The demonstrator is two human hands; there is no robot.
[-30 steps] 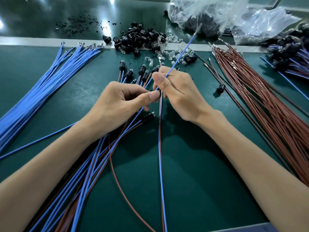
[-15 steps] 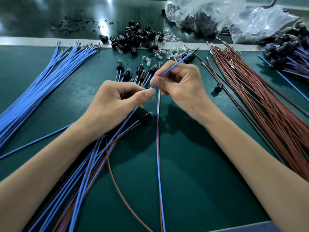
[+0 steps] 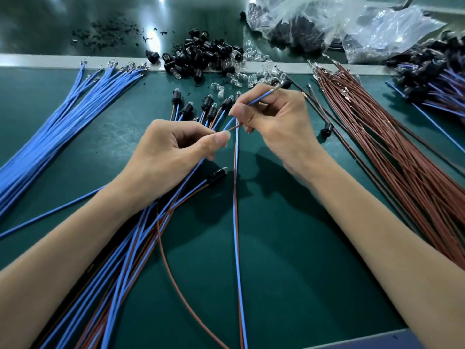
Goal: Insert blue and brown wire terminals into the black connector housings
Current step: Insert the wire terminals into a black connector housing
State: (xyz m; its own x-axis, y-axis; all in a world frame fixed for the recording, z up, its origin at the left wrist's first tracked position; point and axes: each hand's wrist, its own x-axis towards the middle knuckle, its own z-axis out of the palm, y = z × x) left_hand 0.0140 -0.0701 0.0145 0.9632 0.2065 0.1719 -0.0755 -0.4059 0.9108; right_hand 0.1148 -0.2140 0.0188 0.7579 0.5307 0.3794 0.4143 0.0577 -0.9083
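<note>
Loose blue wires [image 3: 50, 137] fan across the left of the worktop [image 3: 289, 248]. Left hand [image 3: 171, 157] at centre, grip pinching brown wire [image 3: 235, 172] end. Right hand [image 3: 274, 122] just beside it, grip pinching blue wire [image 3: 261, 96], terminal pointing upper right. Black housings [image 3: 201, 56] piled upper centre. Brown wire bundle [image 3: 402, 157] at right.

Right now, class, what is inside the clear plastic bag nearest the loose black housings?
Through the plastic bag, a heap of small dark parts shows; creases and glare hide their exact shape and number.
</note>
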